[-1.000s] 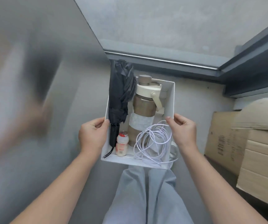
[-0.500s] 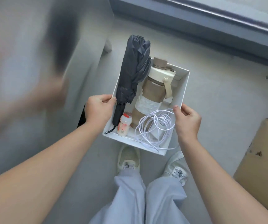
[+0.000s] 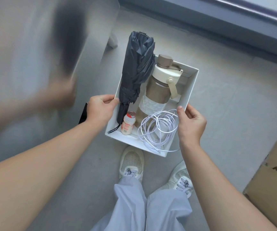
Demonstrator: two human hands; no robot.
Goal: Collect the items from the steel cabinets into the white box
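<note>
I hold the white box [image 3: 192, 84] above the floor, in front of my feet. My left hand [image 3: 100, 109] grips its left wall and my right hand [image 3: 191, 122] grips its right wall. Inside lie a folded dark grey umbrella [image 3: 137, 64] sticking out past the far rim, a beige water bottle [image 3: 159, 87] with a cream lid, a small yoghurt drink bottle [image 3: 128, 122] and a coiled white cable [image 3: 157, 129] that hangs over the near rim. A steel cabinet side [image 3: 26, 55] fills the left of the view with a blurred reflection.
Flat cardboard boxes [image 3: 272, 177] lean at the lower right. A grey ledge [image 3: 217, 19] runs along the far wall. A dark flat object [image 3: 83, 114] shows just behind my left wrist. My white shoes [image 3: 131, 162] stand on grey floor below the box.
The view has tipped downward, so the floor and my shoes now show below the box. Both hands keep their hold on the box walls; the contents have not shifted.
</note>
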